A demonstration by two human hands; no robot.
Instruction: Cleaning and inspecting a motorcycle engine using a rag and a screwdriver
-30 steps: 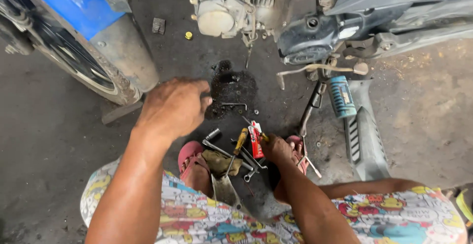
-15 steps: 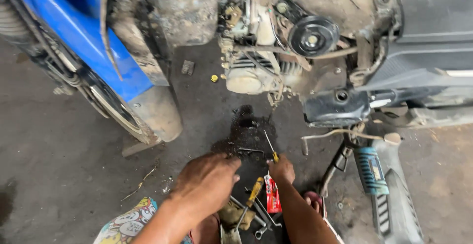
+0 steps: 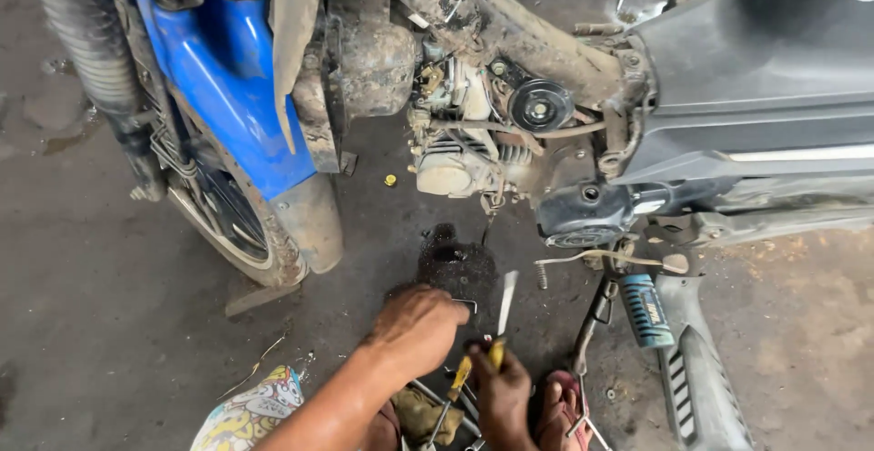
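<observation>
My left hand point(image 3: 414, 328) hovers low over the oily floor, its fingers curled around a thin bent metal tool point(image 3: 466, 304) that pokes out by the fingertips. My right hand point(image 3: 501, 395) grips a yellow-handled screwdriver point(image 3: 499, 324) whose blade points up toward the motorbike engine point(image 3: 455, 155). A second yellow-handled screwdriver point(image 3: 455, 383) lies beneath my hands among several loose tools at the frame's bottom edge.
A blue front fender point(image 3: 228, 96) and front wheel point(image 3: 218, 214) stand at the left. The dark seat body point(image 3: 774, 78) fills the right. An oil stain point(image 3: 455, 264) lies under the engine, a blue can point(image 3: 645, 310) beside the footrest, my sandalled foot point(image 3: 560, 410) below.
The view has tilted up toward the engine. My right hand has taken a screwdriver off the tool pile and raised its blade; my left hand has moved with it away from the tools.
</observation>
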